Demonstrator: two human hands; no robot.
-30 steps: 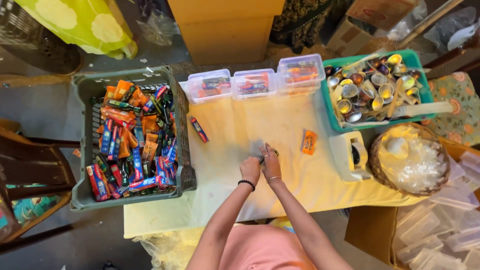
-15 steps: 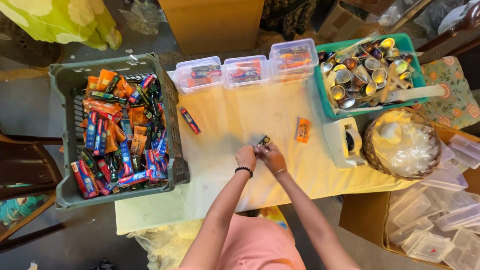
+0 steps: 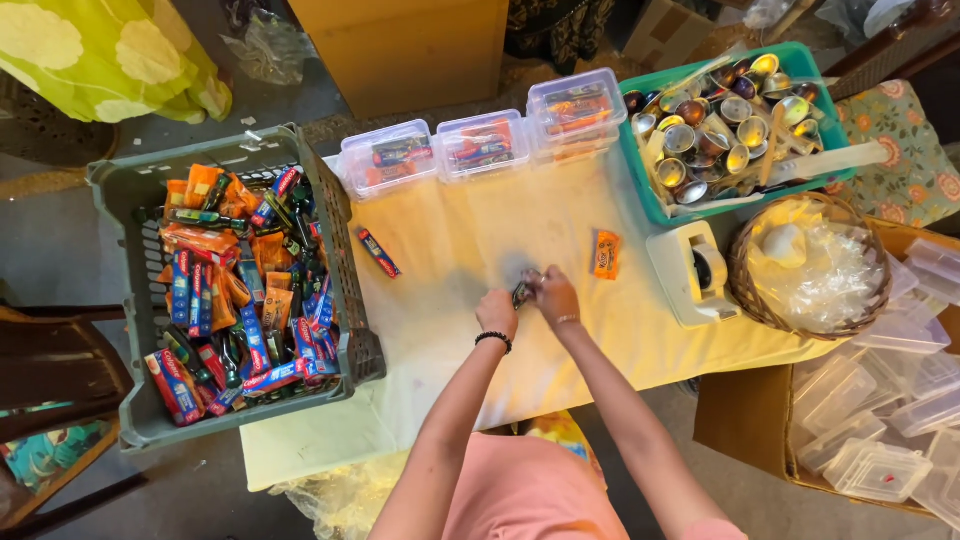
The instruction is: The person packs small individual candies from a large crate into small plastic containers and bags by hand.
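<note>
My left hand (image 3: 496, 312) and my right hand (image 3: 555, 295) meet over the middle of a cream-covered table (image 3: 450, 240). Together they pinch a small dark wrapped packet (image 3: 522, 291) between the fingertips. A black band circles my left wrist. An orange packet (image 3: 606, 254) lies just right of my right hand. A red and blue packet (image 3: 379, 252) lies on the cloth to the left.
A grey crate (image 3: 130, 190) of several packets stands at the left. Three clear lidded boxes (image 3: 480, 145) line the far edge. A green bin (image 3: 640, 185) of metal cups, a white tape dispenser (image 3: 690, 270), a wicker basket (image 3: 745, 300) and empty clear boxes (image 3: 880, 420) stand at the right.
The view has shifted slightly. My hands have stayed together over the table's middle, still working the small packet between them.
</note>
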